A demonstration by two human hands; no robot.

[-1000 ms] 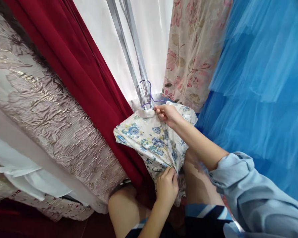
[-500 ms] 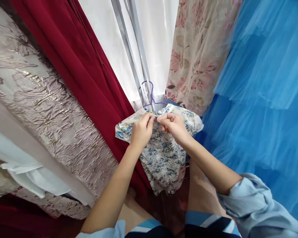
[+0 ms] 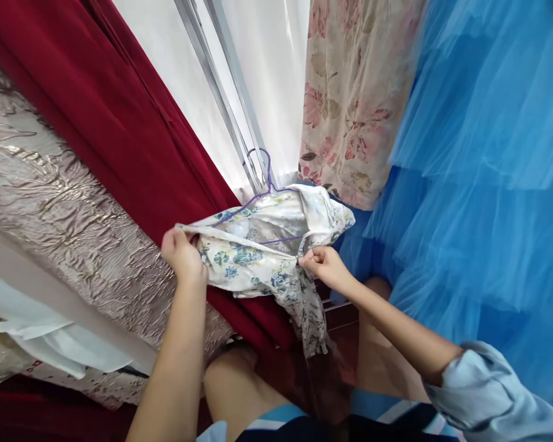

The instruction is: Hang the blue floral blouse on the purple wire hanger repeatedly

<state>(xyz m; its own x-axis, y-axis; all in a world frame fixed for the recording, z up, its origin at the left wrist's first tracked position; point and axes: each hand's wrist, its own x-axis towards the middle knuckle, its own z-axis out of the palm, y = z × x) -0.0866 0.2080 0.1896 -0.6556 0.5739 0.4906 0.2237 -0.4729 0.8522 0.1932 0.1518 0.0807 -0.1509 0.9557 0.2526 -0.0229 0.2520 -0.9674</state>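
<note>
A small floral garment [image 3: 253, 261], white with blue and yellow print, hangs on a purple hanger [image 3: 270, 175]. My left hand [image 3: 184, 255] grips the garment's edge at the left and holds it stretched out sideways. At the front opening, my right hand [image 3: 325, 265] pinches the garment's edge between thumb and fingers. The neckline gapes wide, and the hanger's lower bar shows inside it. Part of the hanger's left arm is uncovered. The right shoulder of the garment still lies over the hanger.
Grey metal poles [image 3: 221, 92] stand behind the hanger against white cloth. Dark red fabric [image 3: 133, 116] and a textured metallic-pink cloth [image 3: 87, 190] hang at left. A pink-flowered cloth [image 3: 350, 104] and blue layered tulle [image 3: 470, 153] hang at right.
My left hand has moved left and pulled the garment's front edge outward, opening the neckline. My right hand has dropped slightly, still pinching the edge. The view has shifted a little.
</note>
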